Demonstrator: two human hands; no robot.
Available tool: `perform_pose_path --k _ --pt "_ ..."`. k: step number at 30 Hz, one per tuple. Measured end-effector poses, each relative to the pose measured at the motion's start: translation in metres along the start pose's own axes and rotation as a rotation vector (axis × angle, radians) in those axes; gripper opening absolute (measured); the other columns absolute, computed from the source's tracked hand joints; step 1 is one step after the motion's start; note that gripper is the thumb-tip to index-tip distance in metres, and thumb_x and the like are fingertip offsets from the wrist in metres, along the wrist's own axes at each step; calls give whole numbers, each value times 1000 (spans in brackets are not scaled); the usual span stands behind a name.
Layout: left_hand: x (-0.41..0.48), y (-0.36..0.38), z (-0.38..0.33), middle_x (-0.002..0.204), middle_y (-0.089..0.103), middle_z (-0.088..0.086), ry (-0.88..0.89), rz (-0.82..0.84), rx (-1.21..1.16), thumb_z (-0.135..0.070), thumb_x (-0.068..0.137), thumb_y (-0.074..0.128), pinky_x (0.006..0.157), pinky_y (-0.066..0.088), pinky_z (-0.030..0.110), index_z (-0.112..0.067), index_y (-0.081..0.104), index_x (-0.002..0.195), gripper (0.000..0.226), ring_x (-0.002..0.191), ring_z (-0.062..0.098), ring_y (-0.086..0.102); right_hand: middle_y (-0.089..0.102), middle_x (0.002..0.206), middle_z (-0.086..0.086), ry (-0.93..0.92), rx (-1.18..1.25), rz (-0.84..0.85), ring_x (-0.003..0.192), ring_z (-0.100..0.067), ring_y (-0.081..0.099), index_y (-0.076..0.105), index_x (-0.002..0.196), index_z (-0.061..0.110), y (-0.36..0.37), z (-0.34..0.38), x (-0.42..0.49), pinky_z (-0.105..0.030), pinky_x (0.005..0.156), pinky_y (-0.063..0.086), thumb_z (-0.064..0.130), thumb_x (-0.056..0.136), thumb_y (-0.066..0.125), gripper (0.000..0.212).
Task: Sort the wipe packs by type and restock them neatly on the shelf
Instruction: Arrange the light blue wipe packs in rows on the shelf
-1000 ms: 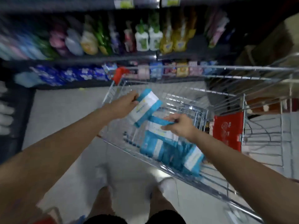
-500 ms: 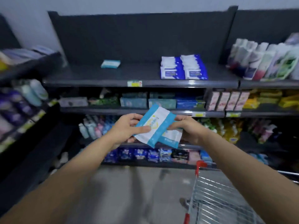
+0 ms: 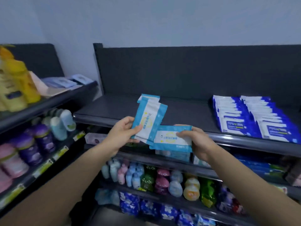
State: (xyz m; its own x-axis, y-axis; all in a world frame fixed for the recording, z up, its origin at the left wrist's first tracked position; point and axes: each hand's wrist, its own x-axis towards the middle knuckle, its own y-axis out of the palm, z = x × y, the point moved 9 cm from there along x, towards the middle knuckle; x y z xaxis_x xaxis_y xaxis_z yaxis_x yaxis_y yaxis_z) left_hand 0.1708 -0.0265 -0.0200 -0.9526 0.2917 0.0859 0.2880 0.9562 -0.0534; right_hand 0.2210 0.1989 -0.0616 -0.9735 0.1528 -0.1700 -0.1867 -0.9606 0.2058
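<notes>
Shelf (image 3: 184, 111) holding two rows of dark-blue packs (image 3: 254, 118) at right, left hand (image 3: 121, 133) gripping an upright light-blue wipe pack (image 3: 149, 118), right hand (image 3: 197, 142) gripping a second pack (image 3: 171, 138) lying crosswise.

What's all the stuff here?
Upright light blue pack: one, light blue and white, in left hand.
Sideways light blue pack: one, same colours, in right hand.
Pack behind them: one, light blue, seemingly on the top shelf.
Dark blue packs: two rows, blue and white, top shelf, right.
Top shelf: one, dark grey, ahead.
Bottles: many, mixed colours, lower shelves.
Yellow pouches: several, left shelving.
Left hand: one, grips upright pack.
Right hand: one, grips sideways pack.
</notes>
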Motion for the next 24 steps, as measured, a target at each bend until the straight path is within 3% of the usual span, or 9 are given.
perform_pose_path --k 4,6,9,13,15,17,19,21,24 --pt "95 -23 8 93 74 2 30 -213 -39 -12 88 67 71 57 32 -9 65 94 7 80 19 69 73 101 -14 39 57 32 85 -27 70 66 107 5 26 22 100 -36 72 57 3 86 61 22" --pt "139 -29 13 95 74 8 4 -229 -59 -9 82 73 74 55 31 -9 66 90 12 82 20 69 74 98 -13 45 47 31 80 -25 71 66 103 6 30 35 147 -33 68 57 4 86 61 18" --pt "199 -33 25 94 74 10 -105 -141 -29 -6 57 86 75 55 37 -6 60 87 39 81 23 70 74 94 -10 36 -16 29 79 -22 70 67 100 8 37 47 207 -31 67 54 5 86 61 16" --pt "255 -31 46 102 69 9 -299 95 -74 10 61 73 60 55 29 -11 53 107 55 81 19 69 74 93 -6 74 -105 35 80 -20 70 67 102 12 46 39 259 -29 65 53 7 88 60 16" --pt "279 -36 51 99 68 7 -320 162 -58 3 54 67 58 54 28 -15 56 111 61 79 19 68 74 96 -9 55 -170 33 83 -23 70 67 103 10 46 36 279 -31 69 55 2 87 61 19" --pt "301 -44 53 95 69 11 -282 182 -41 -2 54 66 61 53 28 -12 61 107 54 77 21 67 73 92 -10 24 -303 3 78 -21 69 67 98 10 44 35 293 -29 69 55 0 84 64 18" --pt "322 -52 52 93 70 13 -234 176 -46 1 63 66 62 53 29 -8 62 104 42 77 24 67 68 78 -7 1 -452 -50 68 -16 63 65 80 9 40 36 302 -24 62 49 6 81 72 8" --pt "342 -59 50 94 70 13 -195 112 -157 7 77 60 62 55 31 -7 60 105 31 79 25 68 60 64 -4 -47 -622 -128 62 -13 55 57 63 10 31 43 311 -24 58 42 23 78 77 28" --pt "362 -59 52 95 70 11 -186 36 -371 4 87 53 65 60 37 -9 60 102 21 80 23 70 59 58 1 -152 -779 -237 55 -10 51 60 62 8 31 62 317 -25 57 40 39 75 78 38"
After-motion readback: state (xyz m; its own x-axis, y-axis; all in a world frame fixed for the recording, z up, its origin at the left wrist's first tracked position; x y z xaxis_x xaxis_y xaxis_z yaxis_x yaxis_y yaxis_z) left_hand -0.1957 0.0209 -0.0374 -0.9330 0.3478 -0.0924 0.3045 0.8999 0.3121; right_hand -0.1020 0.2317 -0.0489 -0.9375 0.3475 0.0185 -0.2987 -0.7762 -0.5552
